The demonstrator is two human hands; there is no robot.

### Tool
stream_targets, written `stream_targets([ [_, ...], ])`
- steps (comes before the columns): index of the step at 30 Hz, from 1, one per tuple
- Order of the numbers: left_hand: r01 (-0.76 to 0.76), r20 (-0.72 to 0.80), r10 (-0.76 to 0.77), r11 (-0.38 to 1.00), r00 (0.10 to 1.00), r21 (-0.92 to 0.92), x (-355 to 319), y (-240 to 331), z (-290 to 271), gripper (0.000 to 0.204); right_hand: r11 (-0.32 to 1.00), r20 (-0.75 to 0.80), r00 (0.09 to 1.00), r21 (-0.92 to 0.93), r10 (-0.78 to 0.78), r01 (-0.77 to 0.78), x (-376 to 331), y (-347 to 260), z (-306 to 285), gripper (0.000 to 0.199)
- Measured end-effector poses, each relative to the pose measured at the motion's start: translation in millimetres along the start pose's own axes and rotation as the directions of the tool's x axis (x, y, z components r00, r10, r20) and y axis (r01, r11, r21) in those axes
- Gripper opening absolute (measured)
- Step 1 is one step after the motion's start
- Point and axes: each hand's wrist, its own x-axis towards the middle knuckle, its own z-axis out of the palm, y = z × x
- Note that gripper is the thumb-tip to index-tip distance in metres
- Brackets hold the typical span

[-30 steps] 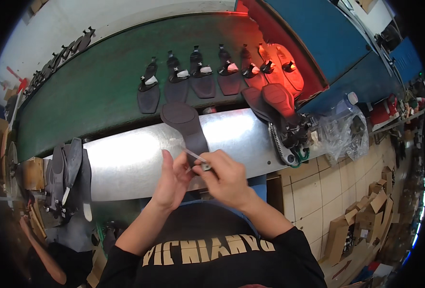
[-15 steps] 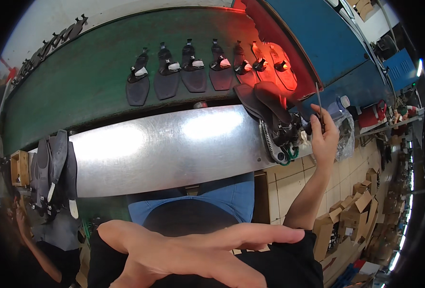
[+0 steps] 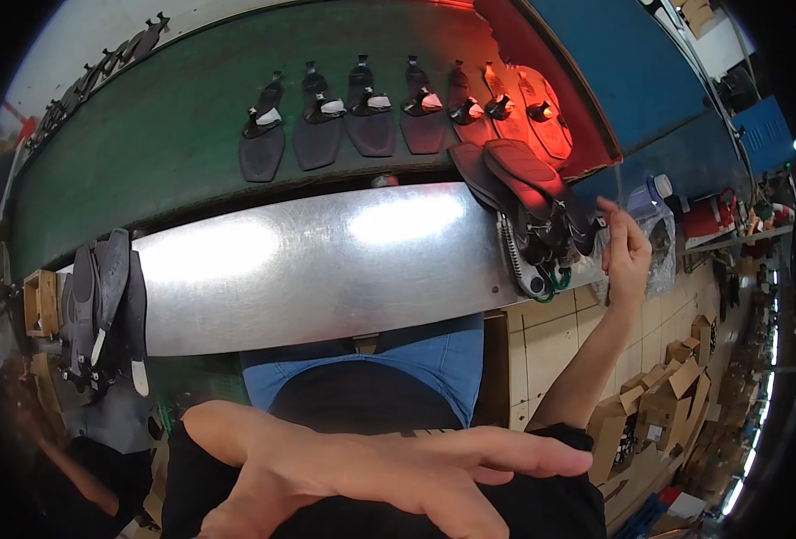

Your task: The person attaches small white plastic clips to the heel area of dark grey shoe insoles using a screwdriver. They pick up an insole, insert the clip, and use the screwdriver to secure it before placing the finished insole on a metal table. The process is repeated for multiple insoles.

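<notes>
My left hand (image 3: 344, 472) is close in the foreground, its fingers spread and holding nothing. My right hand (image 3: 630, 260) is at the right end of the metal plate (image 3: 326, 287), fingers bent together beside a stack of dark sandals (image 3: 524, 175). A thin blurred upright shape rises by its fingertips; what these fingers hold cannot be made out. The stack's straps bunch next to the hand. Beyond the plate, a row of dark sandals with straps (image 3: 368, 126) lies on the green conveyor belt (image 3: 191, 81), the rightmost ones lit red.
More sandals (image 3: 101, 296) hang over the plate's left end, near a wooden box (image 3: 40, 304) and another person's arm (image 3: 79, 476). A blue machine (image 3: 614, 72) stands at the back right. Plastic jug (image 3: 650, 193) and open cartons (image 3: 658, 404) are on the right.
The view has shifted slightly. The thin upright shape at my right hand was sharper before and is now blurred. My left hand stays spread and has moved slightly right in view.
</notes>
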Motion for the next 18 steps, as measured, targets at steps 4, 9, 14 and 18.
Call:
stream_targets([
  [4, 0.017, 0.026, -0.016, 0.999, 1.000, -0.046, 6.9, -3.9, -0.9, 0.105, 0.939, 0.033, 0.986, 0.301, 0.165, -0.167, 11.1, 27.5, -8.3, 0.044],
  [9, 0.623, -0.205, -0.609, 0.782, 0.766, 0.006, 38.0, 26.1, -32.3, 0.088, 0.883, 0.031, 0.916, 0.256, 0.399, -0.394, -0.1, 62.1, -19.4, 0.048],
  [14, 0.723, -0.784, -0.451, 0.691, 0.427, -0.004, 23.3, -28.6, -144.3, 0.087, 0.808, 0.127, 0.849, 0.264, 0.512, -0.527, 7.6, 85.4, 1.1, 0.039],
  [18, 0.668, -0.910, -0.389, 0.716, 0.140, -0.203, 23.6, -59.9, -223.2, 0.102, 0.811, 0.242, 0.840, 0.233, 0.486, -0.537, 19.3, 76.7, 6.7, 0.032],
])
